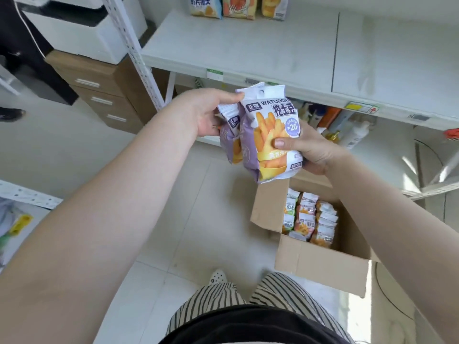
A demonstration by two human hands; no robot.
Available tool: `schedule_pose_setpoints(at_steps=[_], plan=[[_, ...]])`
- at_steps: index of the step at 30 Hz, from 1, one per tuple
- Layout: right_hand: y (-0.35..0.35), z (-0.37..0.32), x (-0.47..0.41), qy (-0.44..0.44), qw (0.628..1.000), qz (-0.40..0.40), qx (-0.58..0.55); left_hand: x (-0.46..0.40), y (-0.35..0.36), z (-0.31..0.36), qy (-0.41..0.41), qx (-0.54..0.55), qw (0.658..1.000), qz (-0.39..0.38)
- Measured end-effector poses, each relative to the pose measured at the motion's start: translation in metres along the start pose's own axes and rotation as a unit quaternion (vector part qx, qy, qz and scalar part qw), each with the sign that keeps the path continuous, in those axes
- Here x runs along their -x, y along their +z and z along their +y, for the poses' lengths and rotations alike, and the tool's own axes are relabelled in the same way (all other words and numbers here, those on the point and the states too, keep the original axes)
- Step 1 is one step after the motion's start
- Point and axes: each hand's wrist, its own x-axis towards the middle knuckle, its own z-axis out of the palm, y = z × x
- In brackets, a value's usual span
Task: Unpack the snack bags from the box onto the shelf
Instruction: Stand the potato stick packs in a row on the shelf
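Holding purple snack bags (270, 135) above the open box (320, 256).
Left hand (206, 112) grips their tops, right hand (305, 150) clasps the front bag's side; more bags (310, 217) fill the box, below the shelf (273, 50).

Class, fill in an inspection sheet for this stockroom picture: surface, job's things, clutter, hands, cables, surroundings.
Surface: white shelf, mostly bare; three snack packs stand at its back.
Job's things: purple snack bags held in front of the shelf; open cardboard box on the floor, more bags inside.
Clutter: bottles on the lower shelf.
Hands: left hand grips the bags' tops; right hand grips the front bag.
Cables: nothing seen for certain.
Surroundings: brown drawer unit, white machine on top.
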Motion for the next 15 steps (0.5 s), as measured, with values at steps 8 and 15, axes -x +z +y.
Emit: schedule_pose_setpoints(at_steps=[8,15], plan=[[-0.009,-0.01,-0.056,-0.022,0.992,0.072,-0.098,-0.046,-0.025,0.015,0.166,-0.024,0.984,-0.062],[-0.047,-0.032,-0.125,-0.032,0.98,0.107,-0.166,-0.128,-0.032,0.043,0.261,-0.09,0.961,-0.012]])
